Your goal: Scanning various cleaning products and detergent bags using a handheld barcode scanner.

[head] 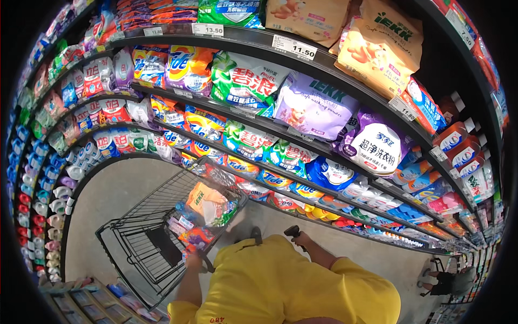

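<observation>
A black handheld barcode scanner is gripped in my right hand, held out ahead of my yellow shirt. My left hand is at the near side of a black wire shopping cart, by an orange and purple packet; whether its fingers close on the packet or on the cart is hard to see. Inside the cart lie a tan bag of washing powder, a green and white detergent bag and some blue and pink packs.
Curved-looking shelves of bagged detergent with price tags rise ahead of me. Liquid detergent bottles line the left side. Another person stands in the aisle at the far right beside a cart. Low display bins are at lower left.
</observation>
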`<state>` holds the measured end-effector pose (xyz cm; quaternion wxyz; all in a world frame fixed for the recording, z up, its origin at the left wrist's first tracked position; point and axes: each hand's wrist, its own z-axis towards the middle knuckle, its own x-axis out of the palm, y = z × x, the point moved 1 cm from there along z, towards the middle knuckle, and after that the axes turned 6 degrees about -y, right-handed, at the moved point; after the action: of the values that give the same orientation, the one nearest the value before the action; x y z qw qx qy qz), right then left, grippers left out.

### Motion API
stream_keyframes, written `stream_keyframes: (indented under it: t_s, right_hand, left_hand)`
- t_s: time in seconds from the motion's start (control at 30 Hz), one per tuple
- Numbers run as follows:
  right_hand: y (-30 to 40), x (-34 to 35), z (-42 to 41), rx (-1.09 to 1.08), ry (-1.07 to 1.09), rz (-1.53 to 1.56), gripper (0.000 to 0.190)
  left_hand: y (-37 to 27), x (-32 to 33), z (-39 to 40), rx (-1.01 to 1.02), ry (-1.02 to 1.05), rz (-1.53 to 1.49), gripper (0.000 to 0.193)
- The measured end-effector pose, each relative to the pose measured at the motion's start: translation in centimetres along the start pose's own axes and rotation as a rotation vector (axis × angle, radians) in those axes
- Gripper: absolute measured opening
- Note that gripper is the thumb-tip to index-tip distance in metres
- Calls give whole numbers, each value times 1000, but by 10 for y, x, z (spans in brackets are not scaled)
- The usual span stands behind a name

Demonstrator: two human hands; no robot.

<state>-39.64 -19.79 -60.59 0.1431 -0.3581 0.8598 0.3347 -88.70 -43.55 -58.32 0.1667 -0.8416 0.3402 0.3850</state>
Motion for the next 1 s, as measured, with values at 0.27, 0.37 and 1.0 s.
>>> stream_keyframes:
  t_s: [0.27,0.37,1.0]
  right_hand:
    - [-26,-7,37,43,89,-13,36]
    - [-39,-11,26,80,134,-63,43]
    - [-60,-7,7,114,38,-102,26]
  left_hand:
    - [-36,-59,-32,110,188,95,100]
    - [-38,-65,-36,201,190,151,98]
    - [25,7,7,127,-41,24,31]
